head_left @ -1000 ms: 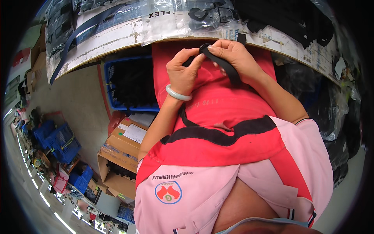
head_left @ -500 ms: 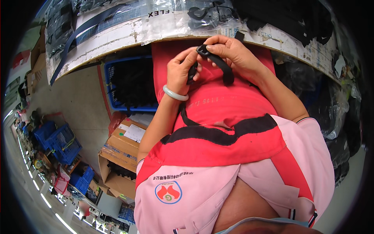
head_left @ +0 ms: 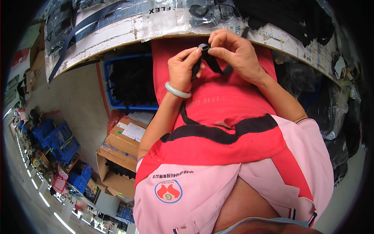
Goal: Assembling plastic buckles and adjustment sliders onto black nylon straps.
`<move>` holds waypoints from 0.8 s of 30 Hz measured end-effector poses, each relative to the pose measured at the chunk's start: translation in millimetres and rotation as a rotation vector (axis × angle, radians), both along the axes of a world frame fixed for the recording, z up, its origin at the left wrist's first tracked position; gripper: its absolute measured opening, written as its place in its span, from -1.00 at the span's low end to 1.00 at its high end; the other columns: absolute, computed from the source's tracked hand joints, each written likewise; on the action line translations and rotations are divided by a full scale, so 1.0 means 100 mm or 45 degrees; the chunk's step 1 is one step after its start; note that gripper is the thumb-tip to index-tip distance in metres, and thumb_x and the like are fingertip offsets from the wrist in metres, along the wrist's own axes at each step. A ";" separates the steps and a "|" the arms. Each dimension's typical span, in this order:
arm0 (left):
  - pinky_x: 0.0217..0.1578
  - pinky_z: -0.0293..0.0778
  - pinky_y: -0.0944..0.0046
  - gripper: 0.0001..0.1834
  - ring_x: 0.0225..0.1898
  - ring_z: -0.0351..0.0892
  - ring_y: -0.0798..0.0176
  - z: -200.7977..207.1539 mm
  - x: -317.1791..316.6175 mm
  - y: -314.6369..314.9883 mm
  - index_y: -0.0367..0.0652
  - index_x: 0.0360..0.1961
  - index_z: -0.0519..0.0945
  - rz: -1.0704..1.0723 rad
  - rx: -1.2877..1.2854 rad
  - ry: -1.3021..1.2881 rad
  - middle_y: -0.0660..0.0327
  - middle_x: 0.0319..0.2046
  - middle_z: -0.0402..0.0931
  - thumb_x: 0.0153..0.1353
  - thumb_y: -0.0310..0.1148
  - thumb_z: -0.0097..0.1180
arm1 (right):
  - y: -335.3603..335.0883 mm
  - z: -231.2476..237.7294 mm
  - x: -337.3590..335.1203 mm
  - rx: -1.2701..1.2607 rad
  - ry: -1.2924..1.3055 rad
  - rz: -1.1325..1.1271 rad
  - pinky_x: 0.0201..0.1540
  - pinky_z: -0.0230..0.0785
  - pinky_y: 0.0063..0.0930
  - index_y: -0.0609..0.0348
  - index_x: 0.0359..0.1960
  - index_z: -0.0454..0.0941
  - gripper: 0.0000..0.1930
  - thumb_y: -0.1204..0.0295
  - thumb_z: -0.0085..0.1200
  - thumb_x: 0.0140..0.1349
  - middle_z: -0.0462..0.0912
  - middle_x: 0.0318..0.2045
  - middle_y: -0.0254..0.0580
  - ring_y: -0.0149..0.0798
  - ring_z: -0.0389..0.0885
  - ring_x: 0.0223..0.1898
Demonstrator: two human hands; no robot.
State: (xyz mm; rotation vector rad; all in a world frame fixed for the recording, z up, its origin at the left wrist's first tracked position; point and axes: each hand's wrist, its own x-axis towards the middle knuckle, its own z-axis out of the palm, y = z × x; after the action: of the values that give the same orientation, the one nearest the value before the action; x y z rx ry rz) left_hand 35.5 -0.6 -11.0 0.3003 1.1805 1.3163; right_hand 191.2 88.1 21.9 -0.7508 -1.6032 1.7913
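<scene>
My left hand (head_left: 180,71), with a pale bangle at its wrist, is closed round a black webbing strap. Its thumb and forefinger grip a small black buckle (head_left: 203,46) at the top. My right hand (head_left: 239,56) is bent close beside it, thumb tip at the buckle's right side, pinching the strap there; its fingers partly hide the spot. A loop of the black strap (head_left: 212,64) hangs below the buckle, between the two hands. Both hands are held over my red apron (head_left: 233,97), just in front of the table edge.
The worn white table (head_left: 117,45) carries a clear plastic bag (head_left: 171,23) with black parts, a dark strap (head_left: 72,37) and black fabric (head_left: 288,19). Below stand a blue crate (head_left: 110,87) of black pieces and a cardboard box (head_left: 120,142). Clear plastic bags (head_left: 331,113) lie at right.
My right hand has shifted slightly right, its fingers more curled and raised. The buckle has turned a little in my left hand, and the hanging strap has swung leftward into a loop.
</scene>
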 end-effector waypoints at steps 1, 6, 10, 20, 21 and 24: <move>-0.73 0.29 0.48 -0.76 -0.72 0.41 0.42 0.00 0.01 -0.02 -0.37 -0.18 0.63 0.000 -0.001 -0.001 0.15 -0.60 0.56 0.25 -0.38 0.19 | 0.03 0.09 0.02 -0.038 -0.102 0.021 -0.36 0.29 -0.70 0.26 -0.36 0.51 -0.84 0.43 0.21 0.21 0.46 -0.30 -0.42 -0.59 0.42 -0.40; -0.73 0.28 0.48 -0.75 -0.72 0.43 0.42 -0.03 0.02 -0.03 -0.37 -0.17 0.63 0.018 0.046 0.039 0.16 -0.59 0.57 0.23 -0.38 0.21 | 0.05 -0.07 0.06 0.164 -0.317 0.045 -0.40 0.26 -0.65 0.26 -0.37 0.55 -0.86 0.43 0.19 0.22 0.44 -0.35 -0.41 -0.59 0.39 -0.44; -0.73 0.28 0.48 -0.77 -0.72 0.43 0.43 0.00 0.01 -0.05 -0.36 -0.18 0.64 0.072 0.090 0.079 0.15 -0.59 0.58 0.23 -0.39 0.21 | -0.09 0.16 0.09 0.136 -0.343 0.061 -0.48 0.14 -0.65 0.22 -0.39 0.55 -0.84 0.39 0.16 0.25 0.40 -0.52 -0.48 -0.62 0.28 -0.51; -0.67 0.23 0.54 -0.87 -0.63 0.39 0.58 -0.03 0.06 -0.10 -0.28 -0.23 0.68 0.033 0.235 0.477 0.34 -0.52 0.55 0.20 -0.51 0.23 | 0.02 0.06 0.09 -0.701 -0.499 0.285 -0.71 0.00 -0.69 0.11 -0.49 0.45 -0.77 0.30 0.20 0.21 0.37 -0.73 -0.50 -0.61 0.22 -0.75; -0.67 0.23 0.54 -0.87 -0.62 0.39 0.58 -0.03 0.05 -0.11 -0.28 -0.22 0.68 0.021 0.247 0.447 0.35 -0.51 0.54 0.20 -0.50 0.22 | 0.03 0.06 0.08 -0.694 -0.497 0.264 -0.70 0.01 -0.70 0.12 -0.49 0.47 -0.76 0.28 0.21 0.21 0.37 -0.73 -0.50 -0.61 0.23 -0.75; -0.67 0.24 0.54 -0.87 -0.60 0.40 0.57 -0.02 0.01 -0.12 -0.28 -0.22 0.67 0.000 0.228 0.380 0.36 -0.49 0.53 0.21 -0.50 0.21 | 0.07 -0.10 0.10 -0.676 -0.457 0.257 -0.69 0.08 -0.73 0.16 -0.40 0.50 -0.75 0.24 0.19 0.24 0.41 -0.69 -0.48 -0.62 0.27 -0.72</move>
State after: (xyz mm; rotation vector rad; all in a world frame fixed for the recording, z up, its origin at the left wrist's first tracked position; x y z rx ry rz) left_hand 36.5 -12.4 -13.1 0.6440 1.3104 1.4135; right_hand 201.3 95.4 12.0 -1.2454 -1.4625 2.3792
